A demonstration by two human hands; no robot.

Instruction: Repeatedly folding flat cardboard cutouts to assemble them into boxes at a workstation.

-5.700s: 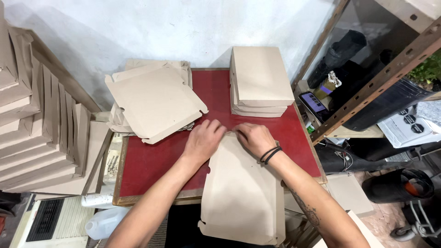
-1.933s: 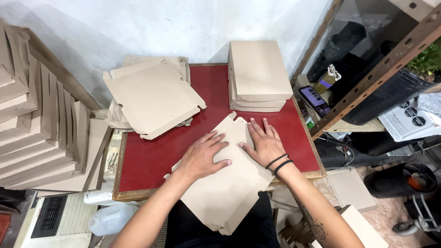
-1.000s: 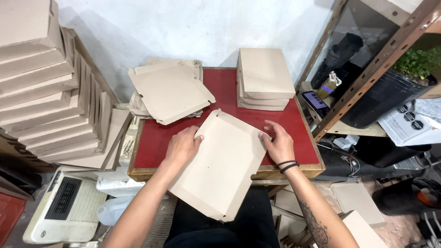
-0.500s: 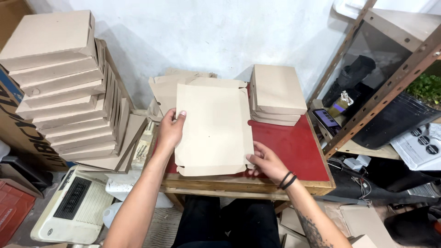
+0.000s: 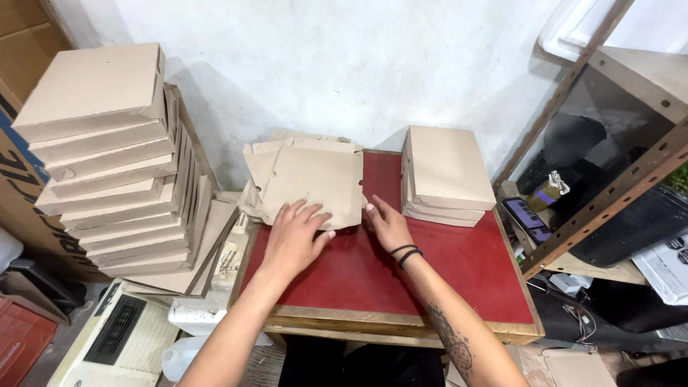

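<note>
Head view: left hand (image 5: pixel 294 240) lies flat, fingers spread, on the top flat blank (image 5: pixel 315 183) of the pile at the red table's (image 5: pixel 401 279) back left. Right hand (image 5: pixel 387 223), fingers open, touches its edge. 3 folded boxes (image 5: pixel 444 175) sit right.

Folded boxes (image 5: pixel 446 175) stacked on red table (image 5: pixel 430 279) beside shelf (image 5: pixel 616 193).

Flat tan cardboard blanks (image 5: pixel 315 183), stacked

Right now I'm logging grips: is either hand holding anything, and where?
Nothing is gripped. The left hand lies flat on the near edge of the cardboard sheet; the right hand touches its near right corner.
</note>
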